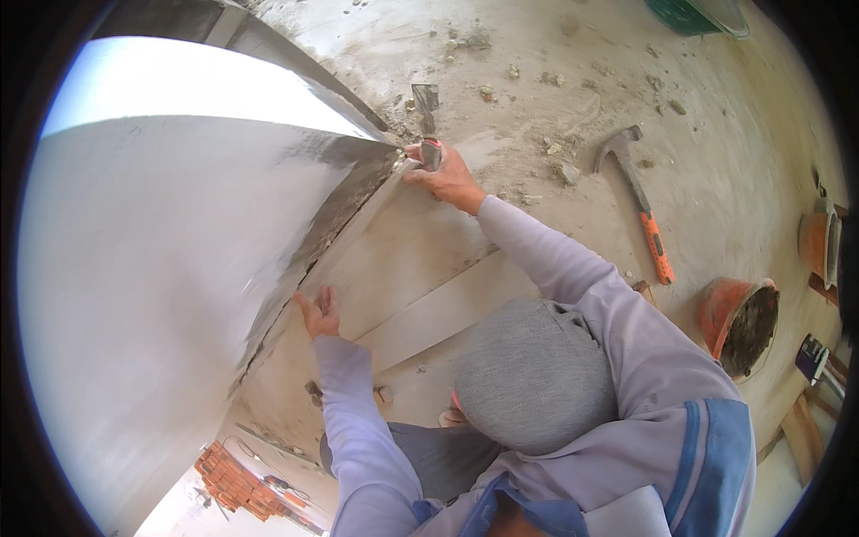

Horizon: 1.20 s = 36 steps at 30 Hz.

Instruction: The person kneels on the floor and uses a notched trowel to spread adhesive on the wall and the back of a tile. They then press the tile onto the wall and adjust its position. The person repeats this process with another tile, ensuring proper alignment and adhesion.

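Observation:
My right hand (445, 176) is stretched forward and shut on the handle of a small trowel (426, 100), whose blade points away at the foot of the wall. My left hand (319, 313) lies open with its fingers against the near edge of a large pale tile (403, 259), where the tile meets the wall. The grey-white wall (161, 268) fills the left side. A dark band of mortar (344, 201) runs along its bottom beside the tile. Both arms wear lavender sleeves. A grey knitted rounded shape (534, 376) sits between them.
An orange-handled hammer (641, 199) lies on the dusty floor to the right. An orange bucket (743, 322) with dark mortar stands at the right, another orange bucket (819, 242) behind it. A green tub (693, 13) is at the top. Rubble is scattered ahead. Red bricks (234, 483) lie lower left.

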Available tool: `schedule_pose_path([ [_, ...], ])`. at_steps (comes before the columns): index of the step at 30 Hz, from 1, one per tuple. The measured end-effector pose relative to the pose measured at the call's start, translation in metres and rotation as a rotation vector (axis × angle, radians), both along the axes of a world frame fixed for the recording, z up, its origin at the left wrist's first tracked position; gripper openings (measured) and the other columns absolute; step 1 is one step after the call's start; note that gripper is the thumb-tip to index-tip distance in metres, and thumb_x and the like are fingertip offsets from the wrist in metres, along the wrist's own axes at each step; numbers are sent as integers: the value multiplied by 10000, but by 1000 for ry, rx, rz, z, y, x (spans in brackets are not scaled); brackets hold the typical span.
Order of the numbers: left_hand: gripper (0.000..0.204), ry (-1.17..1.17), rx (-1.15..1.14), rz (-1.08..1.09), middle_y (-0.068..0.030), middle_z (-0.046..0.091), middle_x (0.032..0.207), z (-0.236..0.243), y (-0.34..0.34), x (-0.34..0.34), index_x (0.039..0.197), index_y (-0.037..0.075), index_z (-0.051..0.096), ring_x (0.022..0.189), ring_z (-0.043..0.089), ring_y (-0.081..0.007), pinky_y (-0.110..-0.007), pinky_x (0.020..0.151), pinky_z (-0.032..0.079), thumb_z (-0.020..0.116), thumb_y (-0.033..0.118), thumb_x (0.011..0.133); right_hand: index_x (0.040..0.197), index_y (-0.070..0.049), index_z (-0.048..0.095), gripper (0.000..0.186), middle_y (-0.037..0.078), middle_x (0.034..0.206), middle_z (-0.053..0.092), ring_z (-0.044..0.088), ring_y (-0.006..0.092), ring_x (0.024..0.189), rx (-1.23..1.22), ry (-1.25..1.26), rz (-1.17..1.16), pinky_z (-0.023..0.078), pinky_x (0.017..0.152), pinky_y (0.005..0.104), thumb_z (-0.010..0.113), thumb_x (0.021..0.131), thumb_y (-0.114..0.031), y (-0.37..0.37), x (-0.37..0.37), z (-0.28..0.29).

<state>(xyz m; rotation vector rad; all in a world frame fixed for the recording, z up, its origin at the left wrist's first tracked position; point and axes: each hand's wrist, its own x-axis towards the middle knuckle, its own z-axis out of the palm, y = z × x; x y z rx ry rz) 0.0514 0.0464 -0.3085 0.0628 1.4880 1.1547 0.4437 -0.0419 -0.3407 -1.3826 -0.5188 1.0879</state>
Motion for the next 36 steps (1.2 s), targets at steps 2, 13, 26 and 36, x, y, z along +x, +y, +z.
schedule_pose_path([
  [2, 1065, 0, 18, -20, -181, 149, 1564, 1, -3, 1, 1537, 31, 1, 1343, 398, -361, -512, 1105, 402, 735, 411, 866, 1220, -11, 559, 610, 101, 1061, 644, 609, 192, 940, -50, 1, 30, 488, 856, 323, 833, 733, -256, -2, 1, 5],
  [13, 1066, -78, 41, 123, -131, 231, 1457, 7, -15, -23, 1496, 228, 240, 1347, 319, -353, -667, 1088, 319, 872, 496, 680, 821, -66, 534, 329, -7, 722, 542, 490, 127, 696, -23, -151, 115, 438, 640, 310, 824, 741, -199, -76, -14, 35],
  [26, 891, -129, -142, -57, -150, 414, 1453, 34, -114, 41, 1478, 106, 348, 1280, 461, -322, -569, 1035, 413, 803, 372, 760, 1185, -24, 502, 261, 56, 1102, 584, 622, 180, 1027, -132, -187, 92, 450, 902, 348, 569, 949, -114, -176, 33, 73],
  [36, 822, -108, -221, 22, -132, 307, 1541, 47, -132, 29, 1461, 48, 350, 1365, 368, -358, -634, 1102, 297, 733, 374, 811, 868, -65, 471, 243, 8, 817, 501, 621, 150, 745, -130, -184, 118, 595, 737, 330, 713, 865, -65, -174, 17, 95],
])
